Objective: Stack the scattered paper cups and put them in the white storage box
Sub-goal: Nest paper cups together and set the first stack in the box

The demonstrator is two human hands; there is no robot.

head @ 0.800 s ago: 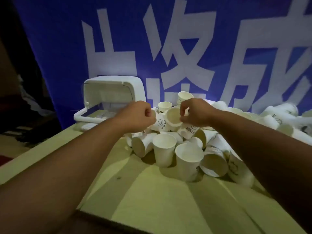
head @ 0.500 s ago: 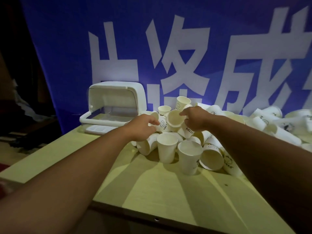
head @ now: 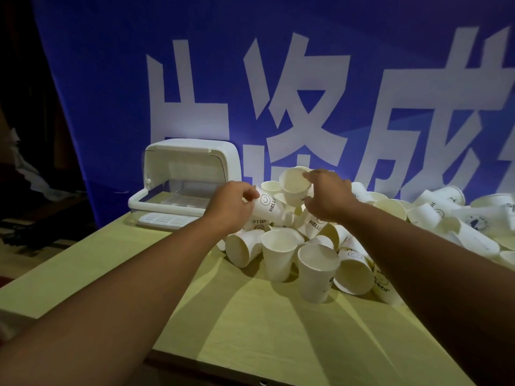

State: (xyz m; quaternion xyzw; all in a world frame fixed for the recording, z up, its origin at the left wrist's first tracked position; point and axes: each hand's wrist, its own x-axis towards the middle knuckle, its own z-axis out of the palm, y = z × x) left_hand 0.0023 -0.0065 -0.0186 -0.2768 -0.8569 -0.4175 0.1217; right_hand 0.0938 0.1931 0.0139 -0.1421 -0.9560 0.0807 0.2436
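Head view: stacking step, early on. The left hand [head: 231, 207] curls its fingers round a smiley cup [head: 267, 206] held on its side. The right hand [head: 330, 197] pinches a plain cup [head: 294, 188] just beside it, mouth tilted near. Next move, I judge: line base to mouth, then nest. Whether the smiley cup already holds others, cannot tell. The cup heap [head: 278, 254] sprawls right across the tabletop [head: 250, 330]. The white storage box [head: 133, 203] stands open, far left, with no cups blocking the way. Blue banner [head: 111, 79] behind.

Both arms stretched forward.
My left hand [head: 231, 206] and right hand [head: 330, 197] sit close together, fingers curled, gripping.
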